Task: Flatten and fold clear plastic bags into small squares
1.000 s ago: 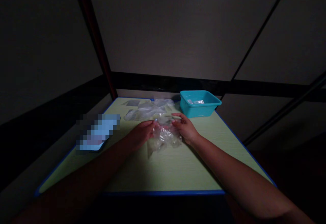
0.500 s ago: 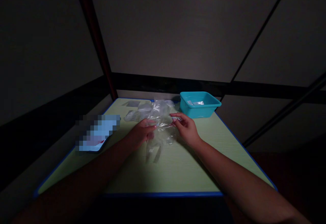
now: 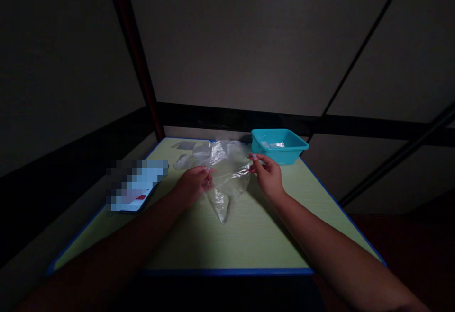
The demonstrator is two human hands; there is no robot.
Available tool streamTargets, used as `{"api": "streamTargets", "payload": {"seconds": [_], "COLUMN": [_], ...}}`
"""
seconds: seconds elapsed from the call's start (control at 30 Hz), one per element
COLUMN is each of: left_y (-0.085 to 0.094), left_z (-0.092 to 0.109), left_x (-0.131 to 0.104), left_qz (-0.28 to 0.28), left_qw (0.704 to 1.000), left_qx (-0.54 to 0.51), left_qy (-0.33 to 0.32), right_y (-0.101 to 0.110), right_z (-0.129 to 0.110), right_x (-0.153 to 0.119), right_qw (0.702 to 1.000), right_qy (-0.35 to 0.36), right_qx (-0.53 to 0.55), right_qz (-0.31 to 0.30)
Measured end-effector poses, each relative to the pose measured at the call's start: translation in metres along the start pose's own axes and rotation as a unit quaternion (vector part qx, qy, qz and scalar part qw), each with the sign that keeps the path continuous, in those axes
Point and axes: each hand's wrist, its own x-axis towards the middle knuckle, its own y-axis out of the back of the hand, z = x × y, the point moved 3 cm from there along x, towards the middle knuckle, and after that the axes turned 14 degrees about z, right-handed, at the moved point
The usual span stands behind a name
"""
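A clear plastic bag [image 3: 227, 184] is stretched between my two hands above the table. My left hand [image 3: 196, 182] pinches its left side, with the fingers closed. On the other side, my right hand [image 3: 266, 172] grips the bag's right edge between thumb and fingertips. A crumpled, shiny corner of the film hangs down below my left hand. More clear plastic bags [image 3: 218, 151] lie loosely on the table just behind; where one ends and another begins is hard to make out.
At the back right of the pale green table [image 3: 270, 241] stands a turquoise plastic basket [image 3: 284, 155] with clear packets [image 3: 277, 145] inside. A phone [image 3: 142, 189], partly blurred out, lies at the left edge. A blue rim [image 3: 227, 271] borders the table, and dark walls enclose its back and left.
My hands have moved apart, the left one slightly left and the right one to the right. The bag between them is now spread wider and its lower corner hangs differently.
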Motion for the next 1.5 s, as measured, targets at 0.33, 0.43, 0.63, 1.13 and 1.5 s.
{"api": "streamTargets", "payload": {"seconds": [0.33, 0.43, 0.63, 1.13, 1.5], "left_y": [0.008, 0.010, 0.013, 0.023, 0.009], "left_z": [0.003, 0.007, 0.012, 0.013, 0.015], "left_x": [0.007, 0.008, 0.010, 0.026, 0.001], "left_qz": [0.060, 0.087, 0.103, 0.133, -0.045], "left_qw": [0.997, 0.992, 0.989, 0.981, 0.996], "left_qx": [0.014, 0.063, 0.059, -0.020, 0.063], "left_qy": [-0.040, -0.072, -0.092, -0.138, -0.052], "right_y": [-0.011, -0.015, -0.017, -0.015, 0.001], "right_z": [0.006, 0.006, 0.001, 0.005, 0.001], "right_x": [-0.015, -0.023, -0.027, -0.039, 0.005], "right_qw": [0.968, 0.935, 0.889, 0.792, 0.917], "right_qy": [-0.190, -0.243, -0.278, -0.315, -0.168], "right_qx": [0.089, 0.108, 0.171, 0.147, -0.056], "right_qz": [-0.141, -0.233, -0.322, -0.503, -0.359]}}
